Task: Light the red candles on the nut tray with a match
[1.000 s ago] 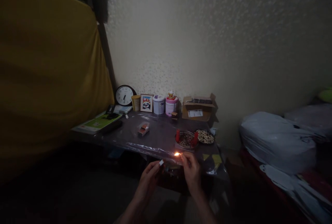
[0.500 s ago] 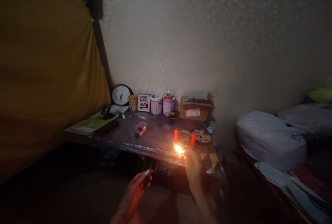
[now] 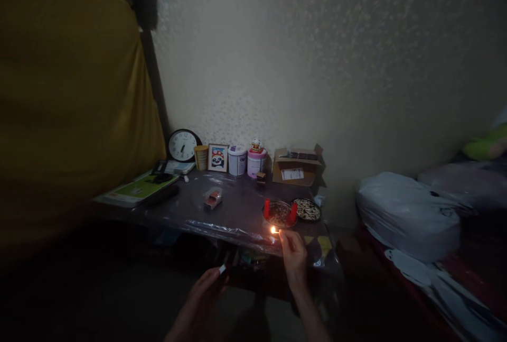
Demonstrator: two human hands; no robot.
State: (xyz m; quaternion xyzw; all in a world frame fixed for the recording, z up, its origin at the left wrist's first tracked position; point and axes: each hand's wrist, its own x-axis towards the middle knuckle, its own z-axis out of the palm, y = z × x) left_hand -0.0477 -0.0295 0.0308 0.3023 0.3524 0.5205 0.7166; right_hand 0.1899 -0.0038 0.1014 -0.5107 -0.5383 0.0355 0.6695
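My right hand (image 3: pixel 293 257) pinches a lit match (image 3: pixel 277 231) over the front edge of the table, its small flame pointing left. Just behind the flame, two red candles (image 3: pixel 266 209) stand upright on a round dish (image 3: pixel 279 215) with dark contents; no flame shows on them. Lower and to the left, my left hand (image 3: pixel 204 289) is closed around a small matchbox (image 3: pixel 222 268), mostly in shadow with one pale end showing. A round plate of matchsticks (image 3: pixel 307 210) sits right of the candle dish.
On the plastic-covered table (image 3: pixel 237 210) lie a small pack (image 3: pixel 213 199) and a green book (image 3: pixel 146 187). Along the wall stand a clock (image 3: pixel 182 145), a panda picture (image 3: pixel 218 158), tubs (image 3: pixel 237 160) and a cardboard box (image 3: pixel 297 167). Stuffed white bags (image 3: pixel 407 215) lie right.
The match flame has shrunk from a bright flare to a small flame, and the room looks darker. Both hands have hardly moved; the left has shifted slightly left and down.
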